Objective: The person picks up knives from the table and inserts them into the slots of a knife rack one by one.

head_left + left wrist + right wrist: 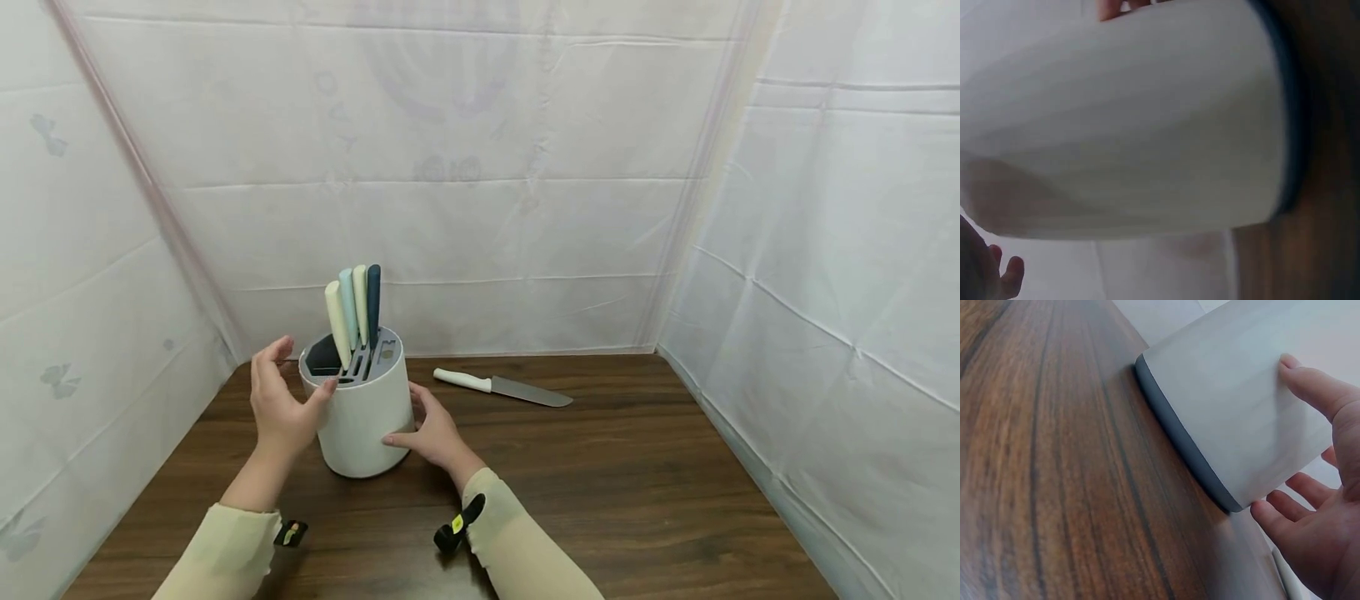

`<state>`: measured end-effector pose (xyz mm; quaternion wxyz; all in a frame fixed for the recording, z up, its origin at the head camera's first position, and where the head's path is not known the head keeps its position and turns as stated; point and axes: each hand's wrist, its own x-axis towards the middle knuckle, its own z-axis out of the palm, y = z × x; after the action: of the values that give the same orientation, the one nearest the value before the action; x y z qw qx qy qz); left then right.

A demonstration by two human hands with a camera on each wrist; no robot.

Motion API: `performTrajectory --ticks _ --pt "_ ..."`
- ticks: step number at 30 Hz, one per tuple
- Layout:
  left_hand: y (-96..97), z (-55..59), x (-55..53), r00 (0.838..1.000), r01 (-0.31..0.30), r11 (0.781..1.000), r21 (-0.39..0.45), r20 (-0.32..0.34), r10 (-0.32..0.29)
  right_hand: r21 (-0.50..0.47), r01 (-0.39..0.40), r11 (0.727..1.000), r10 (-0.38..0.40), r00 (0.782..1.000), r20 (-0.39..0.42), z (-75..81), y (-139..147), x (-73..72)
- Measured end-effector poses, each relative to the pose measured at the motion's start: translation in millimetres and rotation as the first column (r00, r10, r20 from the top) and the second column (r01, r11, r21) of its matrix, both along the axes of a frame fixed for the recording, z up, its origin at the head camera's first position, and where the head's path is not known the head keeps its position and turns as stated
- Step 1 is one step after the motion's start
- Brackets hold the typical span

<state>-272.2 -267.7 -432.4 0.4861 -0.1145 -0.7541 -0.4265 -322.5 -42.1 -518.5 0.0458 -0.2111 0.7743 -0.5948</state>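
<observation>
A white round knife block (362, 429) with a grey slotted top stands on the table. Several knives stick up from it: a cream handle (337, 321), a light blue handle (348, 304), a pale green handle (361, 300) and a dark blue handle (373, 300). My right hand (435, 433) holds the block's lower right side, thumb (1316, 387) on the front and fingers bent round the side. At the upper left rim, my left hand (285, 408) has its fingers spread, thumb close to the rim; whether it touches is unclear.
A knife with a white handle (461, 380) and grey blade (532, 392) lies on the brown wooden table (637, 483), right of the block. White sheeting (480, 225) rises behind the table and along both sides. Black straps are on both wrists.
</observation>
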Motion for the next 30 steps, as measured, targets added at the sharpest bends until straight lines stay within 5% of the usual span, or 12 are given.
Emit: performTrajectory --ticks 3,7,12,17,25,30 --pt "-10.9 -14.1 -1.5 0.988 0.084 0.993 0.084 0.120 -0.094 -0.001 -0.003 1.000 0.003 1.000 -0.001 0.0 2.4 -0.4" --pt "-24.2 -28.2 -6.2 0.948 0.211 0.963 0.169 0.207 -0.244 -0.010 0.000 1.000 0.000 1.000 0.006 0.3 4.4 1.1" --pt "-37.9 -43.1 -9.9 0.890 0.312 0.938 0.153 0.299 -0.345 -0.018 -0.017 1.000 0.017 1.000 0.014 0.3 1.0 1.8" --pt "-41.3 -53.8 -14.9 0.850 0.377 0.918 0.121 0.347 -0.395 -0.032 -0.016 0.999 0.016 1.000 0.010 0.1 0.0 3.2" --pt "-36.9 -55.9 -11.9 0.844 0.363 0.927 0.092 0.390 -0.369 -0.055 -0.031 0.998 0.032 0.999 0.014 -1.1 4.8 1.9" --pt "-35.9 -50.9 -11.2 0.833 0.357 0.930 0.089 0.420 -0.360 -0.135 -0.027 0.990 0.029 1.000 0.012 0.8 21.5 -15.0"
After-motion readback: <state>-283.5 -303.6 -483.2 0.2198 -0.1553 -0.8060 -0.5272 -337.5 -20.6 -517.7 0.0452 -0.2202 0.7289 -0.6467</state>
